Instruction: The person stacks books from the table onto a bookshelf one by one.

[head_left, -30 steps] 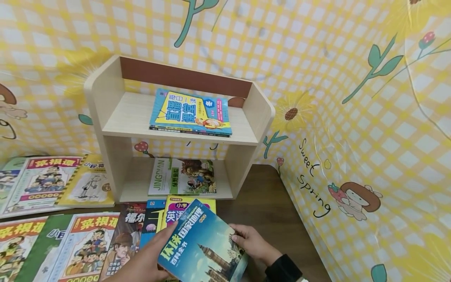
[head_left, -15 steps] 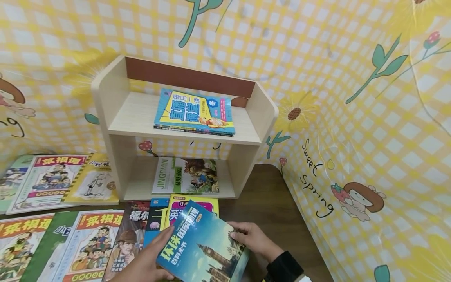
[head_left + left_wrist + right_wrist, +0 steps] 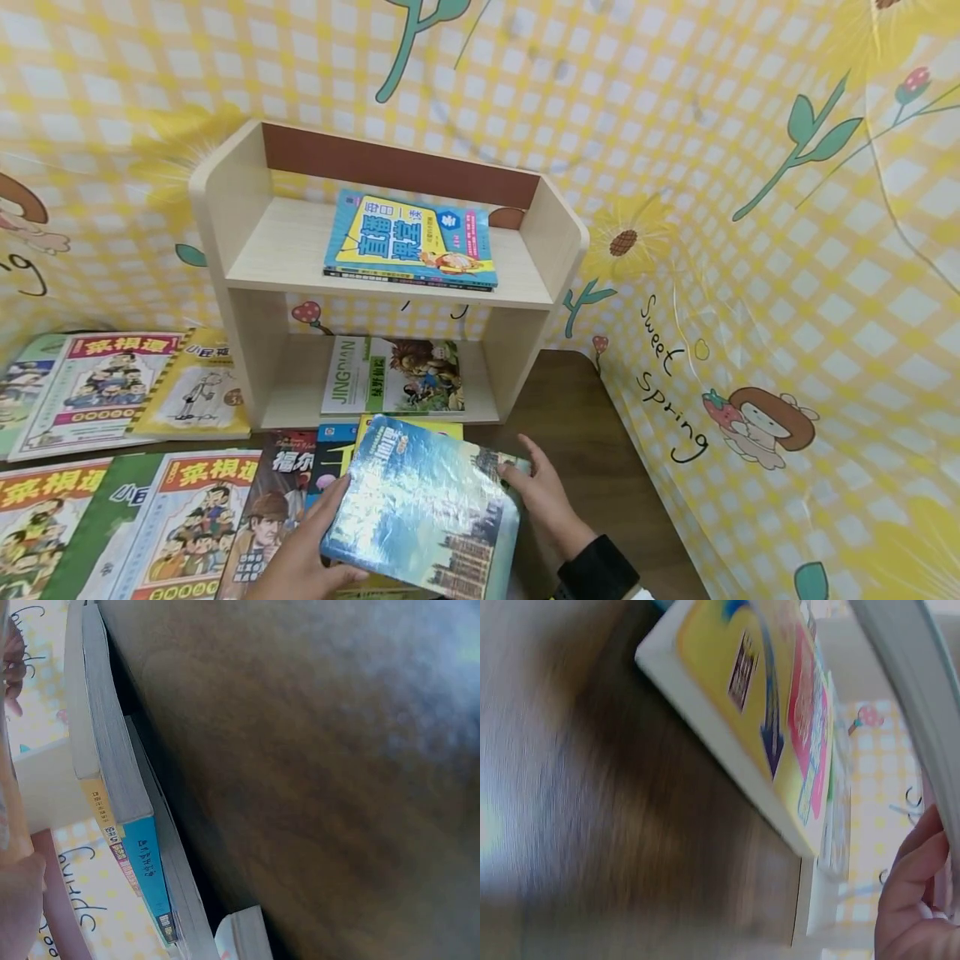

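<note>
A blue encyclopedia (image 3: pixel 423 512) with a clock tower on its cover is held between both hands in the head view, glare washing over its title. My left hand (image 3: pixel 306 542) grips its left edge, thumb low on the cover. On the right edge, my right hand (image 3: pixel 549 504) pinches the book with the thumb on top and the index finger sticking out. The right wrist view shows that hand's curled fingers (image 3: pixel 915 885) at the page edges. Below the encyclopedia lies a yellow book (image 3: pixel 780 697), mostly covered in the head view.
A two-tier wooden shelf (image 3: pixel 243 350) stands behind, with blue books (image 3: pixel 412 242) stacked on top and a JINGDIAN book (image 3: pixel 393 375) below. Several comics, including a detective book (image 3: pixel 262 517), spread over the dark table (image 3: pixel 592 450) to the left. A patterned cloth (image 3: pixel 720 250) lines the walls.
The encyclopedia has turned clockwise and tilted, so its cover now catches glare. My right index finger has lifted away from the edge, while my left hand keeps its grip.
</note>
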`<state>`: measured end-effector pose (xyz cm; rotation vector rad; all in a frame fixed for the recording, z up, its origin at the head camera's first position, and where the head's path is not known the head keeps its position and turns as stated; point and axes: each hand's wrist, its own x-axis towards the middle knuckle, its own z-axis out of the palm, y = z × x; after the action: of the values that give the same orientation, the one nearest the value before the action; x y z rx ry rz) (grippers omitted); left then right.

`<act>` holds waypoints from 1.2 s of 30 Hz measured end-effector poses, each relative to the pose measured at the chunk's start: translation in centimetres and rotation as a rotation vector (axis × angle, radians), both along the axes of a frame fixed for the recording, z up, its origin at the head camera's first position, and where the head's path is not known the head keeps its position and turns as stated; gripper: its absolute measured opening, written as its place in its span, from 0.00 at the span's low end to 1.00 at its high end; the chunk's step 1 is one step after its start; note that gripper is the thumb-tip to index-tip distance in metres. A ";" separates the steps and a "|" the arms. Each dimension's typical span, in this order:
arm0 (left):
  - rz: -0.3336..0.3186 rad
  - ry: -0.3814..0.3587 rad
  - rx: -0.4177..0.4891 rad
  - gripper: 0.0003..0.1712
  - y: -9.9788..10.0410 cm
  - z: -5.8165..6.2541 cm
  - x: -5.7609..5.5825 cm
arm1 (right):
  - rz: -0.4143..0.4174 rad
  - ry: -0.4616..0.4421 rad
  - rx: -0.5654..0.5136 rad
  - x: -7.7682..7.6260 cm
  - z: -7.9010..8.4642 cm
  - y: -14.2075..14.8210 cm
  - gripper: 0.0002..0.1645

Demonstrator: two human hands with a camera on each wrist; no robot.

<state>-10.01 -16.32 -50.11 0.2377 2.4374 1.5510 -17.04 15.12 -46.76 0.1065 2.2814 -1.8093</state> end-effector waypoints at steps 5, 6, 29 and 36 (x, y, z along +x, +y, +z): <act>0.103 -0.003 -0.032 0.71 0.0 1.0 -0.5 | 0.058 -0.032 -0.134 0.9 0.0 -1.5 0.52; 0.118 -0.012 -0.025 0.71 -0.1 1.1 -0.7 | 0.088 -0.018 -0.133 1.1 0.0 -1.9 0.53; 0.191 -0.023 -0.101 0.64 -1.5 1.1 -7.7 | 0.174 0.023 0.086 -3.4 -1.6 -6.3 0.68; 0.181 -0.026 -0.261 0.52 -0.9 1.4 -9.6 | 0.151 0.086 0.110 -4.6 -3.5 -7.0 0.50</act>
<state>-19.65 -17.20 -48.70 -0.0521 2.6681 1.2700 -21.60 8.16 -50.24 -0.1253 2.3770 -1.6439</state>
